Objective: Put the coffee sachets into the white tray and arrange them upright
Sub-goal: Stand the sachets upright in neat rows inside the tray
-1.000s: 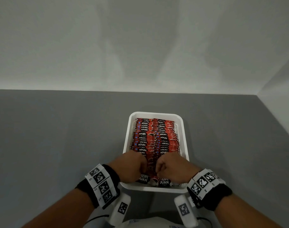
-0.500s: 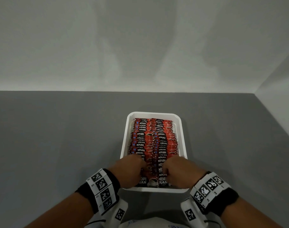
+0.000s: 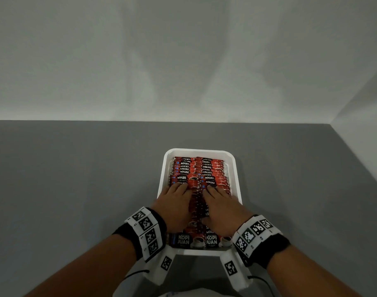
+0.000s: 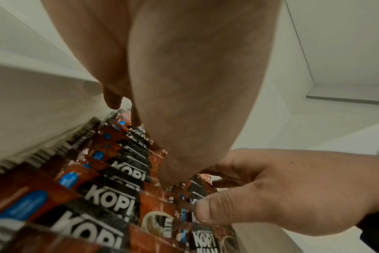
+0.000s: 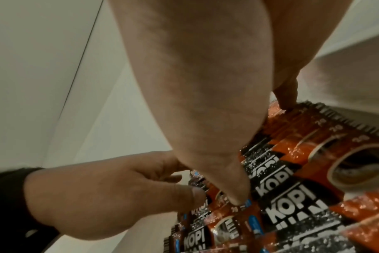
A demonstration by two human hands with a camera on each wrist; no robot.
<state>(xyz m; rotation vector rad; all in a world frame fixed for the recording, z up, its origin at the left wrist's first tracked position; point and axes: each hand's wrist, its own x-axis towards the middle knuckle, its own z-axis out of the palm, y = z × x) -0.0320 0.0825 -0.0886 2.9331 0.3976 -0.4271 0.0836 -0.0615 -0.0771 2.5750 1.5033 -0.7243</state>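
Note:
The white tray [image 3: 197, 150] sits on the grey table, packed with red-and-black coffee sachets [image 3: 196, 170] standing in two rows. Both hands lie palm down on the rows at the tray's near half, fingers stretched forward. My left hand [image 3: 177, 198] presses the left row, and my right hand [image 3: 218, 200] presses the right row beside it. In the left wrist view the left palm [image 4: 195, 85] hovers over the sachet tops [image 4: 110, 196], with the right hand [image 4: 292, 188] alongside. The right wrist view shows the right hand [image 5: 206, 85] on the sachets [image 5: 292, 196]. Neither hand grips a sachet.
The grey table [image 3: 76, 189] spreads out left, right and beyond the tray. A pale wall [image 3: 183, 61] rises behind it, and a side wall [image 3: 365, 125] closes the right. The tray's left wall [image 4: 32, 106] stands close to the left fingers.
Both hands were curled at the tray's near end among the sachets. They have since uncurled and slid forward, and lie flat on top of the rows.

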